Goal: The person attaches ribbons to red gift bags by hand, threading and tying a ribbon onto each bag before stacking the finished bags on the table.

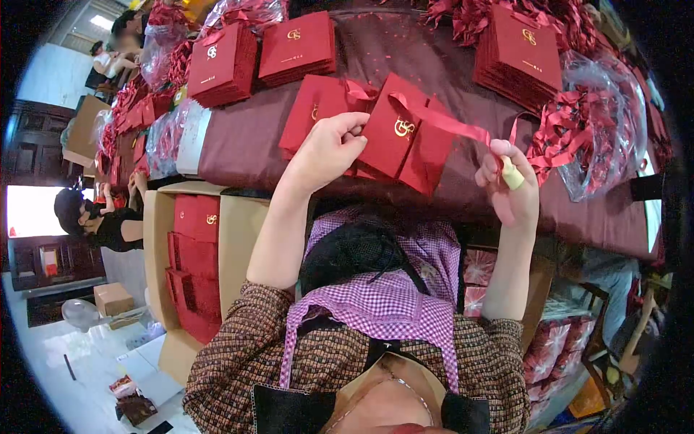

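An open cardboard carton is standing to the left of the person, just off the table, and is holding red packets, at least 1 of them bearing a gold logo. On the right, a clear plastic bag is lying open on the maroon cloth, with looped red ribbons filling it.

The red gift bag is lying flat near the table's front edge, between the 2 hands, partly covering other red bags. Its gold logo is facing up; its long axis is running away from the person, the far end leaning right. A red ribbon is stretching from that end toward the right.

The left hand is resting at the gift bag's left edge, fingers curled in and nearly closed, touching it. The right hand is pinching the ribbon between thumb and forefinger, the other fingers bending loosely; 1 finger is wearing a yellow cover.
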`<state>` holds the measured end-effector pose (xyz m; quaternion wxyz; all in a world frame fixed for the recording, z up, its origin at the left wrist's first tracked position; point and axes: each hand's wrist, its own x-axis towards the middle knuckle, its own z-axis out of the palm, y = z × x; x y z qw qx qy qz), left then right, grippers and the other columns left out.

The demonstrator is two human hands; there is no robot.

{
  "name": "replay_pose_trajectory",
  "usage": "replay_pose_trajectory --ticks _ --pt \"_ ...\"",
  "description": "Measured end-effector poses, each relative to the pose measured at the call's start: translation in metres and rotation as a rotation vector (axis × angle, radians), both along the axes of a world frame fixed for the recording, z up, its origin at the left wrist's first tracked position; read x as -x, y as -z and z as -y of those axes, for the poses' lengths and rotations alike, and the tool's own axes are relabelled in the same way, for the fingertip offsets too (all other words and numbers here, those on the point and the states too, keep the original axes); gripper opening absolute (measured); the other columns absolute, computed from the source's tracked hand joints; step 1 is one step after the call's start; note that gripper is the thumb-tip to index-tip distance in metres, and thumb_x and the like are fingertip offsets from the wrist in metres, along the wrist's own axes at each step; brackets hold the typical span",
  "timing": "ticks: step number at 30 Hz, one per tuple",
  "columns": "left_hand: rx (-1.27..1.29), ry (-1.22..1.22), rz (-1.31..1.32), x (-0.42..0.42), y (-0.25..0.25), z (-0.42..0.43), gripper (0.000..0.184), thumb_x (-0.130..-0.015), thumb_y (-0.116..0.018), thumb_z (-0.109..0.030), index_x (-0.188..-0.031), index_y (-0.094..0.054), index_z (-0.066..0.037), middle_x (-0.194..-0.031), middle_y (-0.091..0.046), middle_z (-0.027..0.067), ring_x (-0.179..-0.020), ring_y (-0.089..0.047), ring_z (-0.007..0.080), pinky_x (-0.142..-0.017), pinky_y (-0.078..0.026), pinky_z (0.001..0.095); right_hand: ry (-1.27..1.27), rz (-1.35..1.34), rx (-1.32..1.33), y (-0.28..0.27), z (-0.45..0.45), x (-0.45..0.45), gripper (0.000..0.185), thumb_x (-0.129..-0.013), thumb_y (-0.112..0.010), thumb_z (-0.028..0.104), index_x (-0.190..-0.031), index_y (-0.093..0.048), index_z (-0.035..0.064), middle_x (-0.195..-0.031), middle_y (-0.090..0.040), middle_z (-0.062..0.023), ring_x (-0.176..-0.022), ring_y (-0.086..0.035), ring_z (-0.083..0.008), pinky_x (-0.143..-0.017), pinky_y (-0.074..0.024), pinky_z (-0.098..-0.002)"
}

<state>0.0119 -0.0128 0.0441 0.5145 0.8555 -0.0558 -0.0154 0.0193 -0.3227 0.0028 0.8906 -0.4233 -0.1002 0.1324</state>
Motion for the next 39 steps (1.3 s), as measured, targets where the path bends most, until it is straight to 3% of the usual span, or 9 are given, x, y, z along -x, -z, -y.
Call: replay_pose_trajectory --ticks 11,13,17,18,21,23,29,35,39 --pt "0.083 -0.030 -0.011 0.004 0.005 0.004 0.035 -0.082 -0.062 -0.003 -0.115 -0.058 0.007 -0.084 -0.061 0.0052 -0.071 -0.053 0.0074 -0.065 -0.046 0.0238 0.076 -0.118 -0.021 -0.010 -0.025 0.010 0.036 -0.084 -0.060 0.000 -0.119 -0.057 -0.0044 -0.101 -0.062 -0.0089 -0.086 -0.060 -0.0169 -0.074 -0.0531 -0.0330" --pt "0.039 -0.010 -0.023 0.004 0.004 0.003 0.032 -0.084 -0.059 0.000 -0.116 -0.058 0.005 -0.087 -0.057 -0.0030 -0.075 -0.051 0.0039 -0.065 -0.043 0.0198 0.124 -0.005 0.048 -0.004 -0.029 0.008 0.029 -0.084 -0.060 -0.002 -0.114 -0.059 -0.0034 -0.104 -0.063 -0.0083 -0.090 -0.060 -0.0147 -0.077 -0.0516 -0.0291" --pt "0.064 0.010 0.054 0.007 0.000 0.009 0.032 -0.084 -0.059 -0.004 -0.115 -0.058 0.006 -0.087 -0.061 0.0009 -0.079 -0.054 0.0079 -0.071 -0.046 0.0240 0.358 0.235 0.393 -0.007 -0.036 0.006 0.015 -0.088 -0.058 0.002 -0.101 -0.063 -0.0032 -0.104 -0.062 -0.0065 -0.093 -0.058 -0.0138 -0.084 -0.0459 -0.0270" --pt "0.041 0.027 0.068 0.005 0.004 0.008 0.032 -0.083 -0.059 -0.003 -0.114 -0.058 0.006 -0.086 -0.062 0.0025 -0.079 -0.055 0.0087 -0.072 -0.047 0.0247 0.459 0.469 0.619 -0.011 -0.038 0.004 0.014 -0.090 -0.057 0.004 -0.100 -0.062 -0.0035 -0.107 -0.061 -0.0079 -0.097 -0.057 -0.0158 -0.088 -0.0442 -0.0285" --pt "0.025 0.035 0.087 0.007 -0.004 0.011 0.032 -0.082 -0.059 -0.004 -0.112 -0.059 0.005 -0.084 -0.064 0.0086 -0.079 -0.059 0.0127 -0.072 -0.048 0.0270 0.537 0.577 0.610 -0.024 -0.043 0.002 0.018 -0.092 -0.056 0.009 -0.103 -0.061 -0.0039 -0.113 -0.060 -0.0125 -0.101 -0.058 -0.0196 -0.092 -0.0435 -0.0311" --pt "0.000 0.016 0.095 0.006 0.001 0.011 0.032 -0.082 -0.059 -0.006 -0.112 -0.059 0.005 -0.083 -0.063 0.0099 -0.078 -0.059 0.0144 -0.071 -0.048 0.0279 0.483 0.440 0.307 -0.021 -0.043 0.003 0.021 -0.092 -0.055 0.011 -0.105 -0.058 -0.0054 -0.110 -0.062 -0.0157 -0.099 -0.059 -0.0217 -0.092 -0.0440 -0.0327" --pt "-0.011 -0.011 0.081 0.010 -0.001 0.012 0.033 -0.081 -0.061 -0.007 -0.112 -0.059 0.005 -0.085 -0.064 0.0136 -0.079 -0.062 0.0190 -0.072 -0.049 0.0307 0.386 0.649 0.271 -0.042 -0.053 -0.005 0.027 -0.094 -0.055 0.013 -0.113 -0.054 -0.0049 -0.086 -0.060 -0.0085 -0.078 -0.056 -0.0166 -0.082 -0.0467 -0.0311" --pt "-0.003 -0.008 0.112 0.011 -0.001 0.012 0.031 -0.081 -0.060 -0.007 -0.110 -0.059 0.005 -0.085 -0.064 0.0149 -0.079 -0.062 0.0202 -0.072 -0.049 0.0310 0.353 0.499 0.525 -0.045 -0.064 0.005 0.015 -0.091 -0.058 0.006 -0.103 -0.061 -0.0033 -0.088 -0.062 -0.0054 -0.080 -0.055 -0.0104 -0.074 -0.0433 -0.0230" --pt "0.056 -0.005 0.113 0.011 0.007 0.013 0.027 -0.082 -0.059 -0.001 -0.109 -0.061 0.005 -0.083 -0.063 0.0073 -0.075 -0.057 0.0105 -0.069 -0.047 0.0261 0.262 0.528 0.682 -0.052 -0.072 0.004 0.010 -0.089 -0.058 0.003 -0.097 -0.060 -0.0021 -0.091 -0.062 -0.0023 -0.081 -0.054 -0.0082 -0.074 -0.0422 -0.0208"
